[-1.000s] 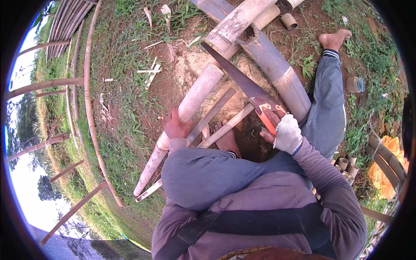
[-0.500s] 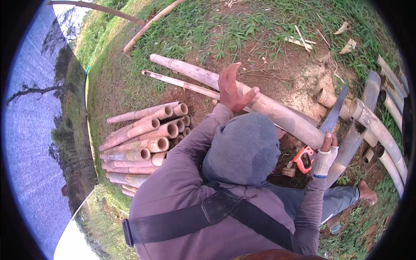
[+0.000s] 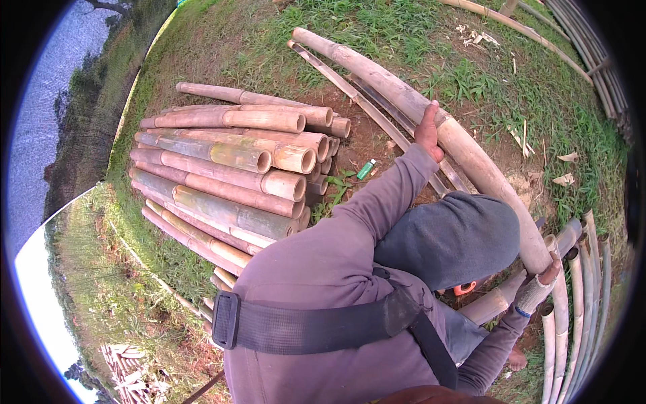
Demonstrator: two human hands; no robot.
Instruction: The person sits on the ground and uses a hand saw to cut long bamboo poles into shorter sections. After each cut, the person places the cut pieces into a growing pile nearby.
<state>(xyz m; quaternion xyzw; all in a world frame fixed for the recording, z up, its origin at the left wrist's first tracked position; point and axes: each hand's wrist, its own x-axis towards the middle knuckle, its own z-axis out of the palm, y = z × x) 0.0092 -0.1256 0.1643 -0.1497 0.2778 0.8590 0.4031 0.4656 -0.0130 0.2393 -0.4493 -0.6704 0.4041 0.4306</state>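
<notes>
A long, thick bamboo pole (image 3: 481,161) runs slantwise from the upper middle down to the right. My bare left hand (image 3: 428,133) is closed around its side near the middle. At the pole's near end, my right hand (image 3: 538,286), in a pale knitted glove with bare fingers, grips the bamboo. The orange handle of a handsaw (image 3: 464,288) shows low beside the grey cap, mostly hidden. Split bamboo strips (image 3: 363,101) lie alongside the pole. Another bamboo length (image 3: 494,299) lies under the pole's near end, partly covered.
A stack of cut bamboo tubes (image 3: 222,158) lies on the left. A green lighter (image 3: 367,168) rests on the soil beside it. Several bamboo lengths (image 3: 577,316) are on the right. Long poles (image 3: 585,54) and a bamboo rail (image 3: 525,30) are at the far right, beyond the grass.
My left hand, spread open above the pole before, now closes on it. My right hand has moved onto the pole's near end. The view has swung left, bringing more of the stack into sight.
</notes>
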